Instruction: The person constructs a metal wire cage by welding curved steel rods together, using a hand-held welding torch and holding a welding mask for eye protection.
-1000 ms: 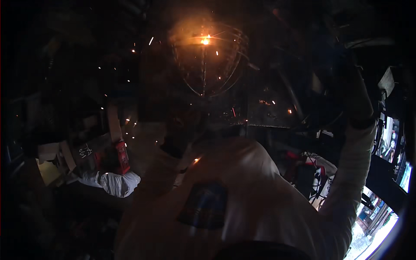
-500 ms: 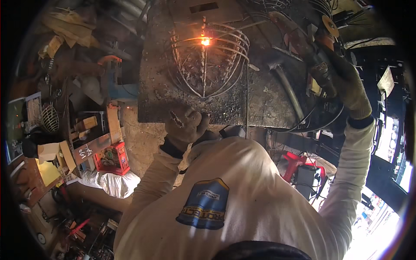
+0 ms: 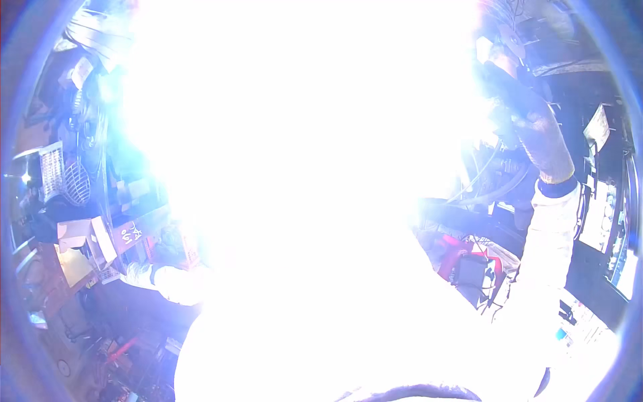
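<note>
A blinding white welding glare (image 3: 308, 120) covers the middle of the head view. It hides the bench top, the domed wire cage that showed there half a second ago, and my left hand. At its right edge my gloved right hand (image 3: 544, 144) reaches forward from a pale sleeve. Its fingers are partly lost in the glare; they stay closed round the welding torch, whose dark handle showed clearly in the earlier frame. Cables (image 3: 492, 187) curve below the hand.
Beyond my right hand is a disc (image 3: 512, 41), dim and bluish. Lower right are red-framed equipment (image 3: 472, 268) and a bright opening. On the left stand an open cardboard box (image 3: 84, 238), a round wire grille (image 3: 77, 183) and cluttered shelving.
The small orange glow on the wire cage has become a huge white arc flare that washes out the bench, cage and left hand. My right arm stays in nearly the same place.
</note>
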The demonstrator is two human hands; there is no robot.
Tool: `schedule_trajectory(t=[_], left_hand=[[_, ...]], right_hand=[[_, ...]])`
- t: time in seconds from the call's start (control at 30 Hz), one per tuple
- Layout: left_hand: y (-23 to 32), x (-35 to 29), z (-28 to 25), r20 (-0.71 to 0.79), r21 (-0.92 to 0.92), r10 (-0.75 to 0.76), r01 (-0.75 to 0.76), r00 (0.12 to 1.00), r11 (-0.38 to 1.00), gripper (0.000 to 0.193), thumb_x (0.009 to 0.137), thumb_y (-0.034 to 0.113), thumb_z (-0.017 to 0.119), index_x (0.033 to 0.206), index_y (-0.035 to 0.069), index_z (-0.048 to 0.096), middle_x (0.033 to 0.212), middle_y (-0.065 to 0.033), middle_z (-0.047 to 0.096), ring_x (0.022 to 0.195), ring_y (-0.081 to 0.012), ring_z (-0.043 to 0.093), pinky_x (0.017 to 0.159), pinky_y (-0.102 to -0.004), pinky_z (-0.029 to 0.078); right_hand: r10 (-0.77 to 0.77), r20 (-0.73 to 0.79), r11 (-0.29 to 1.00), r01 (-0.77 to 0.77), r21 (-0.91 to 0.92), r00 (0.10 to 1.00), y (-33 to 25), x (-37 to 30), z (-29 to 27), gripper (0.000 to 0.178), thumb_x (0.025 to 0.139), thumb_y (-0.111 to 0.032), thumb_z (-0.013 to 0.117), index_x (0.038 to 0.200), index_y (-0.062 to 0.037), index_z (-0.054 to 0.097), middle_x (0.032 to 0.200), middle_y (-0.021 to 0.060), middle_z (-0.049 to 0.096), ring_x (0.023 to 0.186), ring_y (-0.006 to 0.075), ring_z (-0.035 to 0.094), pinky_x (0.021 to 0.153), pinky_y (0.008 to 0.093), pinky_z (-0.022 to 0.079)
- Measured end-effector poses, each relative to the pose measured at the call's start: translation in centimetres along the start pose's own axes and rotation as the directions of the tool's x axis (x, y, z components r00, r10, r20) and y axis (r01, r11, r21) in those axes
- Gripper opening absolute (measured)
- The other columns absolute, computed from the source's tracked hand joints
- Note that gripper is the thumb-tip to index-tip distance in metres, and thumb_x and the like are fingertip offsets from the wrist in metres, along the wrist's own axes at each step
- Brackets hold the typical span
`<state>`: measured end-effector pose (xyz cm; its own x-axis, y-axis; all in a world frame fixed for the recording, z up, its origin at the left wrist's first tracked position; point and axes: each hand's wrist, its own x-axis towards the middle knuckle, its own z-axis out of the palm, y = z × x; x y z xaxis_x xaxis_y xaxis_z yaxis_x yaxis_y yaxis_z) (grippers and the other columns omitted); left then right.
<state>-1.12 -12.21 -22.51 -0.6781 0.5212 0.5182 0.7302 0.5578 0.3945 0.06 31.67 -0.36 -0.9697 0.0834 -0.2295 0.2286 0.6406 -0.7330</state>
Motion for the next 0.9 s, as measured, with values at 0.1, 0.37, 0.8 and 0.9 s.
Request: schedule_trajectory(t=[0.1, 0.37, 0.8, 0.9], left_hand=[[-0.9, -3.5, 2.3, 0.133, -0.392, -0.362, 0.384, 0.923, 0.836, 0.022, 0.085, 0.019, 0.068, 0.104, 0.008, 0.063, 0.103, -0.0102, 0.063, 0.094, -0.0222, 0.063, 0.079, -0.0382, 0.050], [0.6, 1.1, -1.5, 0.126, -0.108, -0.072, 0.086, 0.989, 0.990, 0.027, 0.081, 0.020, 0.073, 0.103, 0.006, 0.067, 0.095, -0.0113, 0.067, 0.084, -0.0256, 0.067, 0.072, -0.0403, 0.054], [-0.5, -1.6, 1.6, -0.079, 0.113, 0.127, -0.118, 0.989, 0.987, 0.034, 0.081, 0.022, 0.079, 0.107, 0.015, 0.059, 0.106, -0.0066, 0.063, 0.094, -0.0292, 0.064, 0.089, -0.0517, 0.049], [0.1, -1.1, 1.4, -0.154, 0.121, 0.106, -0.087, 0.982, 0.989, 0.038, 0.078, 0.023, 0.082, 0.105, 0.017, 0.055, 0.102, -0.0062, 0.061, 0.093, -0.0303, 0.063, 0.088, -0.0554, 0.049]], right_hand=[[-0.055, -0.054, 0.998, 0.053, -0.037, 0.997, 1.2, -0.4, -0.3, 0.039, 0.087, -0.012, 0.068, 0.125, -0.0013, 0.063, 0.101, 0.0048, 0.069, 0.092, 0.0114, 0.060, 0.082, 0.0281, 0.050], [-0.288, -0.064, 0.954, 0.280, -0.106, 0.956, 1.1, 0.1, 0.2, 0.048, 0.097, -0.011, 0.060, 0.143, -0.0014, 0.048, 0.130, 0.0109, 0.061, 0.116, 0.0163, 0.060, 0.100, 0.0292, 0.048], [-0.573, 0.165, 0.482, 0.493, -0.724, 0.803, 3.8, 0.9, -0.7, 0.039, 0.101, -0.008, 0.053, 0.139, -0.0037, 0.056, 0.137, 0.0117, 0.061, 0.114, 0.0206, 0.065, 0.093, 0.0348, 0.053], [-0.297, 0.052, 0.879, 0.294, -0.375, 0.954, 0.8, 0.4, 0.5, 0.040, 0.101, -0.012, 0.053, 0.141, -0.0083, 0.056, 0.131, 0.0124, 0.066, 0.105, 0.0202, 0.068, 0.087, 0.0351, 0.053]])
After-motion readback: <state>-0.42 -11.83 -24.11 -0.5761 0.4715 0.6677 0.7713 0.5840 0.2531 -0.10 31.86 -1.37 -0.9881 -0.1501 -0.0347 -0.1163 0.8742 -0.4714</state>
